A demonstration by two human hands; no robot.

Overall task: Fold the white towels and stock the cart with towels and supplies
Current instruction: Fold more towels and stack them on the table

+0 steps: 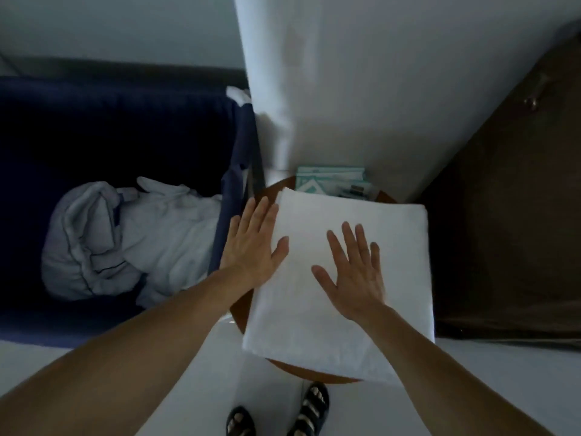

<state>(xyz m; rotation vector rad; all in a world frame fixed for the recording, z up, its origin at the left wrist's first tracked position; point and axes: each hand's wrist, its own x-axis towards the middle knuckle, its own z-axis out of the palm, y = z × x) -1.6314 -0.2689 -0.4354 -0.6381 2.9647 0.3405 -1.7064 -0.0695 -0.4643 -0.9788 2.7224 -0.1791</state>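
Evidently, progress: one white towel [345,278] lies folded into a thick rectangle, so at least one fold looks complete or close to it; no cart can be identified with certainty, so stocking appears to be ahead.
Towel position: it rests on a small round wooden table [242,313], overhanging the table's near and right edges.
Towel look: plain white, several layers thick, flat on top with only faint creases; its edges line up fairly squarely and the far left corner shows stacked layers.
Left hand [251,243]: flat and spread, palm down, on the towel's left edge, with the thumb lying over the cloth; it grips nothing.
Right hand [352,272]: flat on top of the towel near its middle, fingers splayed, holding nothing; the pose suggests smoothing or pressing.
Behind the towel: a teal and white packet [333,180] sits on the far side of the table, partly hidden by the towel; its contents cannot be read.
To the left: a dark blue fabric bin [232,171] stands just beside the table, holding a crumpled heap of pale linen [125,237] with dark piping, probably not yet folded.
To the right: a dark brown cabinet [509,215] stands near the table.
Above: a white curtain [273,89] hangs against the wall.
Below: sandalled feet [309,410] stand on a pale floor.
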